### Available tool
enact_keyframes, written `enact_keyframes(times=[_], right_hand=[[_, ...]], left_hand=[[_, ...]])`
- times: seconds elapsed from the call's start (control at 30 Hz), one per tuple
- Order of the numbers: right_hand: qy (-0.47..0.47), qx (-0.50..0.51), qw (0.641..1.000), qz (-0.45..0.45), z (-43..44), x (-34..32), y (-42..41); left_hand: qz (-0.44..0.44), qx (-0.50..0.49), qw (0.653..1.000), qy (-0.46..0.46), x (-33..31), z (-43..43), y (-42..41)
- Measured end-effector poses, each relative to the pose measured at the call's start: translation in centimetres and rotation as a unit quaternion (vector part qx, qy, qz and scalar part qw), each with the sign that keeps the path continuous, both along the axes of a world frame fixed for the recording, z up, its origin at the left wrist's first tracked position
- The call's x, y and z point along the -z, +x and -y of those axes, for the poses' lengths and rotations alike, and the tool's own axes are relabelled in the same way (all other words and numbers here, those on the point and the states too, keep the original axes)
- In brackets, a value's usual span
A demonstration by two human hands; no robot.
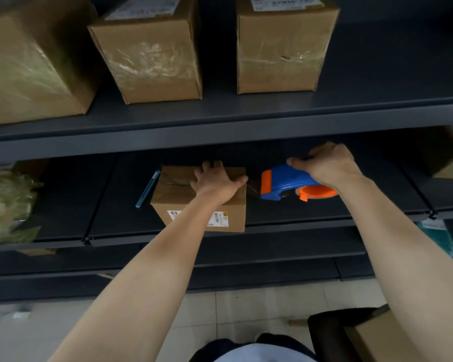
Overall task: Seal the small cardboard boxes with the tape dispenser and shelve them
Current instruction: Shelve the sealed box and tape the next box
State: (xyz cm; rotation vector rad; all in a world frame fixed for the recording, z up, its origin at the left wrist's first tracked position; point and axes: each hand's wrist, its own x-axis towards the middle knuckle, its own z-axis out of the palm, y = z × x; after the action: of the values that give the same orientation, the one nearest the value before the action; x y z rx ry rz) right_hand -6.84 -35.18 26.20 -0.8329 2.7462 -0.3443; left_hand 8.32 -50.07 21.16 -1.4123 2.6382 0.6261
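While beside box (173,195) edge, tape dispenser (285,182).

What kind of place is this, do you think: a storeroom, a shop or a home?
Most likely a storeroom or packing area: dark metal shelving carries taped cardboard boxes with printed labels, and the right hand grips a tape dispenser beside a small box.

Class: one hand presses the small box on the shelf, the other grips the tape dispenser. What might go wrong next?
The left hand lays its thumb on the edge of the small box nearest the tape dispenser; its cutter may nick it.
The box sits at the front of the shelf, so a tug by the right hand may drag it off.
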Motion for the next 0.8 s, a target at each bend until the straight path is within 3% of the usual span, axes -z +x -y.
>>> enact_keyframes(times=[0.4,0.6,0.8], right_hand=[[0.019,-0.062,0.997,-0.048,2.2,-1.5,2.0],[-0.136,0.028,0.985,0.107,-3.7,-1.9,-1.4],[-0.150,0.065,0.970,0.182,-6.1,0.7,-2.1]], left_hand=[[0.030,-0.008,0.999,-0.006,0.0,-0.3,-0.8],[0.028,0.001,1.000,-0.009,0.1,0.0,-0.8],[0.056,0.016,0.998,0.017,-0.4,0.2,-0.4]])
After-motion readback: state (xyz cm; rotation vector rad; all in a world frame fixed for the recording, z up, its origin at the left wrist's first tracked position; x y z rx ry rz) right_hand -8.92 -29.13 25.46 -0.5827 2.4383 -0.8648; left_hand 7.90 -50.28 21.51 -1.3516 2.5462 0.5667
